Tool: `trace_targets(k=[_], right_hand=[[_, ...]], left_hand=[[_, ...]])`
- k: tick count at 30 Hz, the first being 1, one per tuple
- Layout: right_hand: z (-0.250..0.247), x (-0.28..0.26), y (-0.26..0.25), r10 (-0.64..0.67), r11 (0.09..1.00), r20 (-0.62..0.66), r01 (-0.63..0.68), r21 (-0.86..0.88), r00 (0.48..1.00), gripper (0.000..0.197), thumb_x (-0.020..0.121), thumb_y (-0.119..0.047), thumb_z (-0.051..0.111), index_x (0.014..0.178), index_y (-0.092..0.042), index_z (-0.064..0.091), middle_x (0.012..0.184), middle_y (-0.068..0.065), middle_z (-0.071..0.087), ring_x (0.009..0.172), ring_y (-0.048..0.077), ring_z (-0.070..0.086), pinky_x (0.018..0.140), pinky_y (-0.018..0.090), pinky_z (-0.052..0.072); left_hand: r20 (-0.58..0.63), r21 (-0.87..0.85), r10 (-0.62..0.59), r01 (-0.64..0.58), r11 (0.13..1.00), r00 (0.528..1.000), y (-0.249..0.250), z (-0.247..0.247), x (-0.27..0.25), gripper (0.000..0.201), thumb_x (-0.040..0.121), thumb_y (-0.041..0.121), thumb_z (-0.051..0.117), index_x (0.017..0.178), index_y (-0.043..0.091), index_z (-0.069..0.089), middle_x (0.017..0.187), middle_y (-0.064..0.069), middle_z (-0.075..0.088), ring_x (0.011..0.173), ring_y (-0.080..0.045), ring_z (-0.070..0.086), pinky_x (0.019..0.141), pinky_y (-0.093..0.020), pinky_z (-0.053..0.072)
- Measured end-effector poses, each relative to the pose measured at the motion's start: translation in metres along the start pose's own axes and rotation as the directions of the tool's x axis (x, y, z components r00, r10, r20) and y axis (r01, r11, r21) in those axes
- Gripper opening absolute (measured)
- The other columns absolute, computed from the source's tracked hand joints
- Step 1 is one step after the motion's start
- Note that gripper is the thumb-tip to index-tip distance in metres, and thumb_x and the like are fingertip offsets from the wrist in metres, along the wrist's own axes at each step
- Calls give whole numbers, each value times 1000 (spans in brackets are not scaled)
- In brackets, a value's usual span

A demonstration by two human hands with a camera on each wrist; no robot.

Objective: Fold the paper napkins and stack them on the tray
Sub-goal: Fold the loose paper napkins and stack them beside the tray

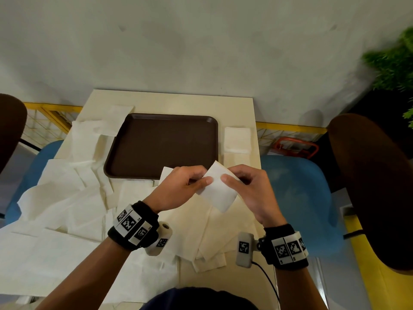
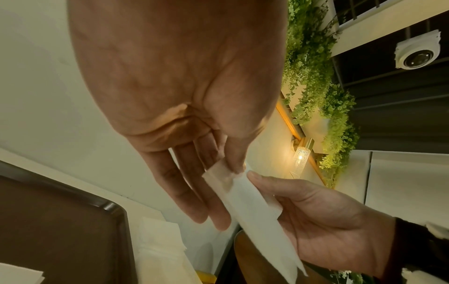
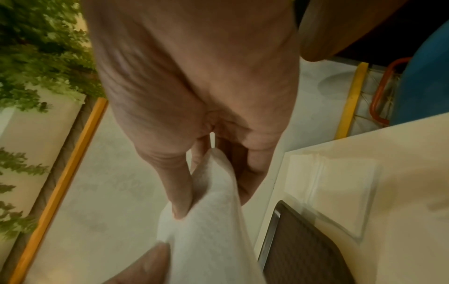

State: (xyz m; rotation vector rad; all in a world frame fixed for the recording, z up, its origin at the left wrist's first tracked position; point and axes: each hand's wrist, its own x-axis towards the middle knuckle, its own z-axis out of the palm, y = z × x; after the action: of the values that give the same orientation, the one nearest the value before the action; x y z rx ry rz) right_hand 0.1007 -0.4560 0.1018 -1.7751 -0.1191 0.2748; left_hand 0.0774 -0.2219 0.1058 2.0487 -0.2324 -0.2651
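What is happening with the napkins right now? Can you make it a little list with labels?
left hand: left hand pinches the folded napkin
right hand: right hand pinches the same napkin
napkin held: in the air, just in front of the tray
tray: brown tray, nothing on it in the head view
loose napkins: unfolded pile left of the tray
folded squares: small stack right of the tray
surface: pale table

Both forearms reach forward, wrists banded. The left hand (image 1: 181, 186) and right hand (image 1: 250, 191) meet raised in front, thumbs on top, fingers curled beneath in a pinch.
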Motion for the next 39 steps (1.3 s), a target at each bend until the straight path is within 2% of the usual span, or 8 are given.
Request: trace_targets(k=[3,7,10,19,25,32,37,39], right_hand=[[3,-1,0,-21,1000,41,22,-19,999,5,97,-23,81,101,-24,84,96,-5,80,91,18,74,82,40,61],[5,-2,-1,-29,998,62,32,-61,998,6,98,-22,80,99,-27,83,94,-9,80,90,14,73,81,33,60],[3,-1,-2,-36,995,81,43,-91,996,6,98,-22,80,99,-26,83,93,-10,79,90,14,73,81,36,60],[6,3,-8,-174,924,196,229,-306,965,12,104,-32,72,93,-32,74,82,-21,69,81,10,65,69,16,45],[12,7,-10,-179,884,268,274,-378,947,17,108,-33,66,94,-27,72,78,-13,65,76,10,60,68,16,41],[18,5,-17,-285,853,209,347,-391,936,15,108,-30,65,95,-26,71,81,-14,66,78,11,62,69,14,43],[3,8,-13,-293,871,150,329,-365,944,20,108,-22,66,91,-31,70,85,-18,70,87,10,68,72,12,47],[-6,11,-9,-276,886,109,296,-358,955,22,107,-21,66,88,-30,70,87,-17,73,87,11,69,73,14,49]], left_hand=[[-89,-91,0,-8,996,996,8,3,1,18,106,33,65,105,18,73,97,4,79,92,-17,76,85,-48,61],[-220,-72,33,-50,996,975,12,3,6,13,104,30,69,104,19,76,94,9,79,95,-14,76,89,-42,60],[-205,-80,48,-66,995,978,13,3,6,13,104,30,69,105,19,76,94,6,78,95,-17,75,89,-42,60],[-194,-124,55,-80,989,979,10,7,3,9,101,29,73,101,19,75,95,1,76,91,-24,73,85,-49,58],[-206,-72,106,-123,990,973,12,11,3,7,105,23,67,102,17,68,93,4,69,90,-21,67,79,-25,52],[-298,-7,111,-118,993,948,11,11,5,10,108,21,60,100,16,58,87,6,59,81,-18,57,71,-27,46],[-459,-4,56,-65,998,887,8,2,6,11,110,20,57,102,13,55,82,-3,58,68,-7,48,62,-18,39],[-514,-34,12,-35,999,857,2,-4,7,13,111,22,56,103,12,53,81,-7,57,66,-8,46,60,-23,39]])
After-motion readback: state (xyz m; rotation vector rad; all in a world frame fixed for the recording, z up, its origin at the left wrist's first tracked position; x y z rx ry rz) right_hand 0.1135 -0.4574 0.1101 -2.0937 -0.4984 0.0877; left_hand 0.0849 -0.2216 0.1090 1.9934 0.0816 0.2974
